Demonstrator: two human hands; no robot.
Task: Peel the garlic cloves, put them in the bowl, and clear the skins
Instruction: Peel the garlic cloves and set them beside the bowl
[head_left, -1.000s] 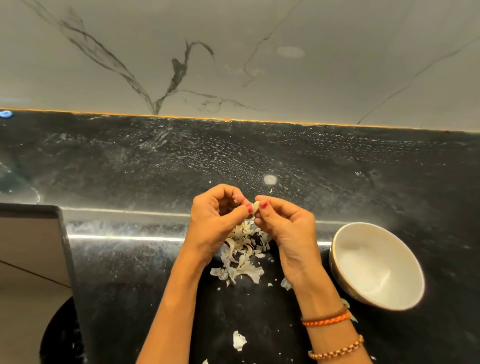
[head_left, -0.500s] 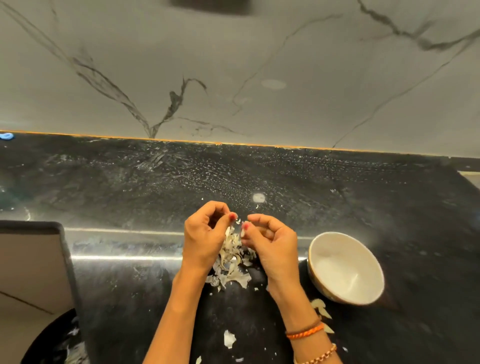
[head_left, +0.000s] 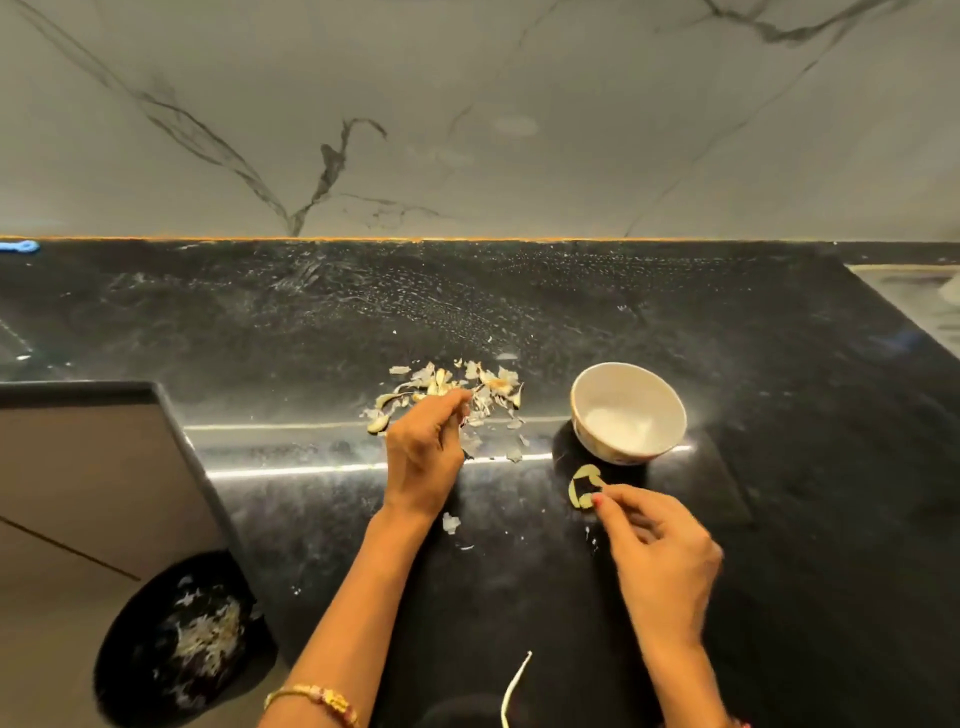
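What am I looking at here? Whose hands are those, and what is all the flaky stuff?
This picture comes from a camera worn on a person's head, looking down at their own two hands. No machine here. On the black counter lies a pile of garlic skins. The left hand reaches into that pile. The right hand touches a curled skin piece just in front of the white bowl. Down on the floor sits a dark bin with skins already inside.

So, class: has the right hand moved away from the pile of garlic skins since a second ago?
Yes. The right hand has left the skin pile and now sits nearer the person, just below the bowl.
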